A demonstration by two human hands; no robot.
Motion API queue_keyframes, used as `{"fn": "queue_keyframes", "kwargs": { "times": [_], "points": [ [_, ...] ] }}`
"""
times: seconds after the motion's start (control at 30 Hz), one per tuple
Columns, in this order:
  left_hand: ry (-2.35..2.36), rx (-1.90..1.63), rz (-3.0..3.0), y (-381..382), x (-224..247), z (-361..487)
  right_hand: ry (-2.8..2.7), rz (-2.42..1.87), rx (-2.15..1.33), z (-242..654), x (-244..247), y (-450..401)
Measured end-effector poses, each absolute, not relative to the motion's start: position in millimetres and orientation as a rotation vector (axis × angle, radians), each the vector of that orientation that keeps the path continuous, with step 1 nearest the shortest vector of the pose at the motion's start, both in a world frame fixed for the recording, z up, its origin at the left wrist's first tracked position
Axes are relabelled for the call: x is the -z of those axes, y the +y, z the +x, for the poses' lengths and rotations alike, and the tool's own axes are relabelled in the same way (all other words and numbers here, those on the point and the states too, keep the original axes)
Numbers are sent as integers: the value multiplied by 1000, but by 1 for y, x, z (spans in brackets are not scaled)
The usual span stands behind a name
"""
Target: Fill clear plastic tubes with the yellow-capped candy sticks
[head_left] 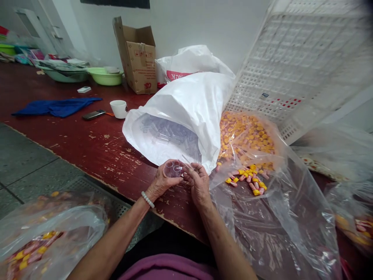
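Note:
My left hand (pixel 163 179), with a pale bead bracelet at its wrist, is closed round several clear plastic tubes (pixel 172 169) whose round open ends face up. Close beside it, my right hand (pixel 198 182) pinches another clear tube (pixel 186 161), held at a slant. Both hands are just in front of the mouth of a white sack (pixel 186 101) lying on its side, with many loose clear tubes (pixel 163 132) inside. Right of my right hand, small pink-filled tubes with yellow caps (pixel 253 179) lie on a clear plastic bag (pixel 279 217).
A white perforated crate (pixel 291 70) leans behind the yellow-capped pile. On the worn red table (pixel 96 144) are a white cup (pixel 119 109), a phone (pixel 93 114), a blue cloth (pixel 58 106), green basins (pixel 105 76) and a cardboard box (pixel 141 64). A filled plastic bag (pixel 72 225) stands lower left.

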State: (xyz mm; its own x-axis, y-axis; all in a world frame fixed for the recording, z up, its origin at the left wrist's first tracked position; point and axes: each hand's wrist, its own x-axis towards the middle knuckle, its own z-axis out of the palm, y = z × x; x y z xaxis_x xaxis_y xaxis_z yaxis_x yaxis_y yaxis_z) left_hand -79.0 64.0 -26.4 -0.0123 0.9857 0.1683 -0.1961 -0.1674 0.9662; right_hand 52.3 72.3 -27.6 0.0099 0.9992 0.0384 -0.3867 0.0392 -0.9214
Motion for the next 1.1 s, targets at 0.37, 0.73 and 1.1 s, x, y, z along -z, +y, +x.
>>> {"fn": "queue_keyframes", "kwargs": {
  "times": [0.37, 0.73, 1.1],
  "points": [
    [768, -1399, 1094, 53, 27, -65, -1673, -1093, -590, 73, 39, 55],
    [1204, -1419, 1204, 58, 25, -39, -2025, -1276, -293, 94, 21, 26],
    [1191, -1329, 1359, 55, 24, -30, -2043, -1749, 1, 215, 29, 86]
  ]
}}
